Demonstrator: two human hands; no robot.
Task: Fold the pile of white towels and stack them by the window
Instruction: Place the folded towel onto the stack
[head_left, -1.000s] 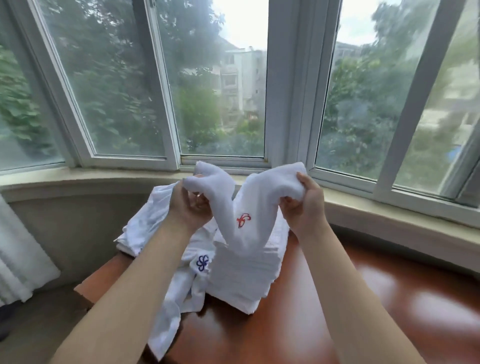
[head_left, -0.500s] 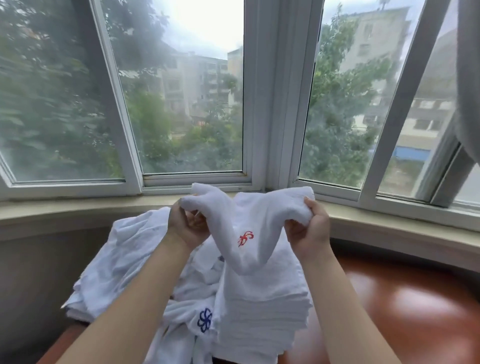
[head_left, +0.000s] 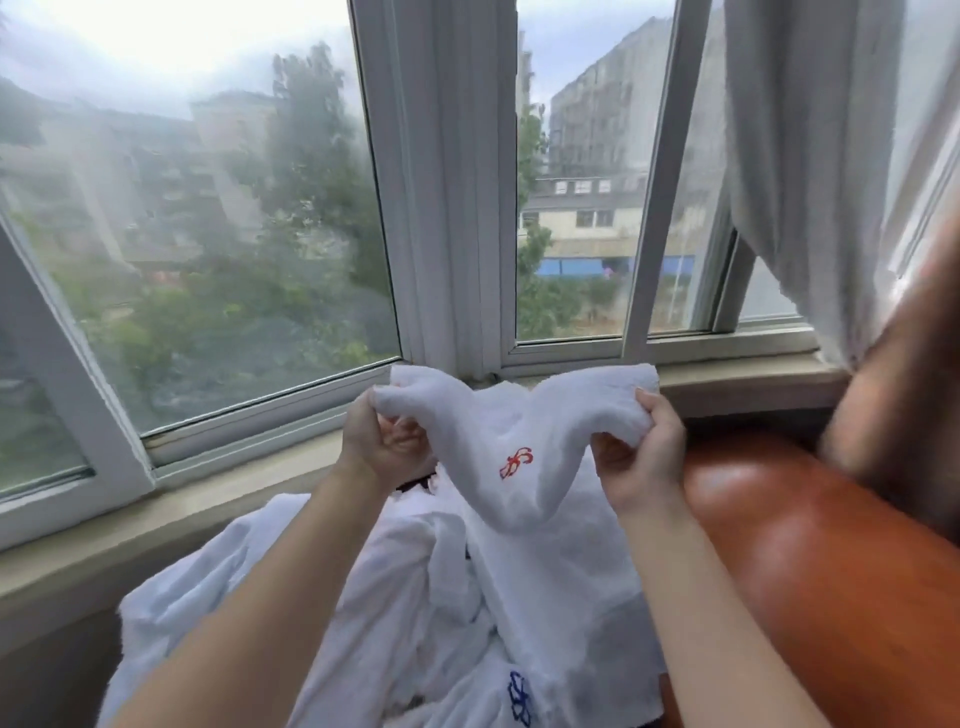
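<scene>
White terry towel (head_left: 514, 441) held up at chest height before the window (head_left: 441, 182), sagging in a deep V between two bare hands; red embroidered emblem (head_left: 516, 463) showing on its front face, just below the middle of the sag; left hand (head_left: 382, 441) pinching one upper corner, grip closed tight on the cloth with fingers curled under and thumb on top; right hand (head_left: 641, 457) gripping the other upper corner the same way, grip closed on the fabric, thumb over the rolled edge; both forearms reaching in from the bottom of the frame. Beneath and to the left, a loose heap of white towels (head_left: 291, 613) spread in rumpled folds, one bearing a blue embroidered emblem (head_left: 519, 696) near the bottom edge; under the held towel, a flatter white layer (head_left: 566, 597), not clear whether folded. To the right, glossy reddish-brown tabletop (head_left: 810, 571) lying bare beside the heap. Behind, pale stone windowsill (head_left: 727, 376) running below white window frames; grey-white curtain (head_left: 800, 156) hanging at upper right; blurred trees and buildings beyond the glass.
</scene>
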